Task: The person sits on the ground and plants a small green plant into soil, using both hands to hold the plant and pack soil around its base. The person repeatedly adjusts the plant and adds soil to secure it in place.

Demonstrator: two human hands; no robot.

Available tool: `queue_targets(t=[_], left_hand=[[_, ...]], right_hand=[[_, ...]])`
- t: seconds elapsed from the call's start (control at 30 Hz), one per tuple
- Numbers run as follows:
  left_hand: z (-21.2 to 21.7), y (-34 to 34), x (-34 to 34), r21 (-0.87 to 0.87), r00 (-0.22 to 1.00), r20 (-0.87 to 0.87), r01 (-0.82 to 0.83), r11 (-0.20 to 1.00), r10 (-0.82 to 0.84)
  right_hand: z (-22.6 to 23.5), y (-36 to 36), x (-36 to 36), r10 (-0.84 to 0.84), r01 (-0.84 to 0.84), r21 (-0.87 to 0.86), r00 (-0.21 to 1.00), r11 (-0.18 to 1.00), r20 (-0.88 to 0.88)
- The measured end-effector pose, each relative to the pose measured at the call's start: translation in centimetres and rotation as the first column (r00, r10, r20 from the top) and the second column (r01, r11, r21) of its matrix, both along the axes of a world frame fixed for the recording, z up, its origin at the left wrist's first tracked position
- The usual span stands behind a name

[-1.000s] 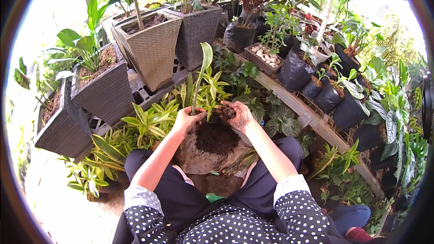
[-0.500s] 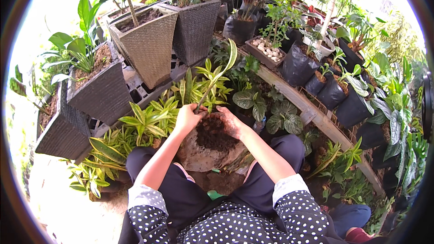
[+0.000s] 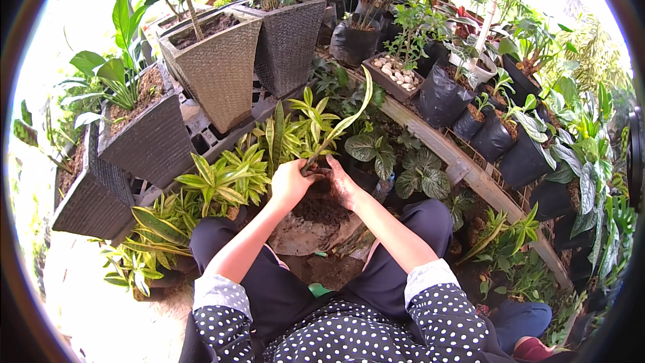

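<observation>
Left hand: the person's left hand (image 3: pixel 290 183) is closed around the lower end of a long leaf, fingers curled in and thumb toward the middle.
Right hand: the right hand (image 3: pixel 344 187), smeared with dark soil, is half curled just beside the left; its fingertips are in shadow, so I cannot tell whether it grips anything.
Long leaf: a single green leaf with pale yellow edges (image 3: pixel 347 122), between the hands at its base, tilting up and away to the right.
Soil: a dark mound (image 3: pixel 322 211) directly below the hands, on a dirty, pale brown sheet (image 3: pixel 299 236) between the person's knees.
Just beyond the hands: bushy yellow-and-green plants (image 3: pixel 225 178) to the left, and a plant with broad, ribbed leaves (image 3: pixel 421 176) to the right.
Upper left: tall tapered planters, one tan (image 3: pixel 215 74), the others dark grey.
Upper right: a tray of pale stones (image 3: pixel 398 72) and black plant bags (image 3: pixel 443 104) along a ledge (image 3: pixel 463 161).
Clothing: white-dotted black top (image 3: pixel 339 333), dark trousers.
</observation>
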State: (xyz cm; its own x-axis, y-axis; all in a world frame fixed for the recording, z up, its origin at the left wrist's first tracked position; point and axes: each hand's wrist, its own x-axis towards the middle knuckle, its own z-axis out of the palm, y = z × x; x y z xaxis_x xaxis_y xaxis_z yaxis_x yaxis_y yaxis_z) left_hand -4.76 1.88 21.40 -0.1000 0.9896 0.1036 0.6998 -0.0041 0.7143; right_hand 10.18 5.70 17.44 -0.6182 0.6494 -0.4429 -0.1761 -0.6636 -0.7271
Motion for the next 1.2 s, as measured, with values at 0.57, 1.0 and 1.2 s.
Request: queue_targets(t=[0.57,1.0,1.2], left_hand=[[-1.0,2.1,1.1,-0.230,0.661,0.738,0.058,0.971,0.135],[-2.9,3.6,9.4,-0.256,0.613,0.788,0.249,0.934,0.053],[-7.4,3.6,19.2,-0.193,0.607,0.775,0.490,0.850,-0.174]], right_hand=[[-1.0,-1.5,2.0,-0.108,0.112,0.021,0.987,0.994,-0.117],[-8.8,-3.6,11.8,-0.553,0.477,-0.345,0.817,0.808,-0.165],[-16.9,-6.2,15.1,-0.710,0.623,-0.389,0.692,0.679,-0.130]])
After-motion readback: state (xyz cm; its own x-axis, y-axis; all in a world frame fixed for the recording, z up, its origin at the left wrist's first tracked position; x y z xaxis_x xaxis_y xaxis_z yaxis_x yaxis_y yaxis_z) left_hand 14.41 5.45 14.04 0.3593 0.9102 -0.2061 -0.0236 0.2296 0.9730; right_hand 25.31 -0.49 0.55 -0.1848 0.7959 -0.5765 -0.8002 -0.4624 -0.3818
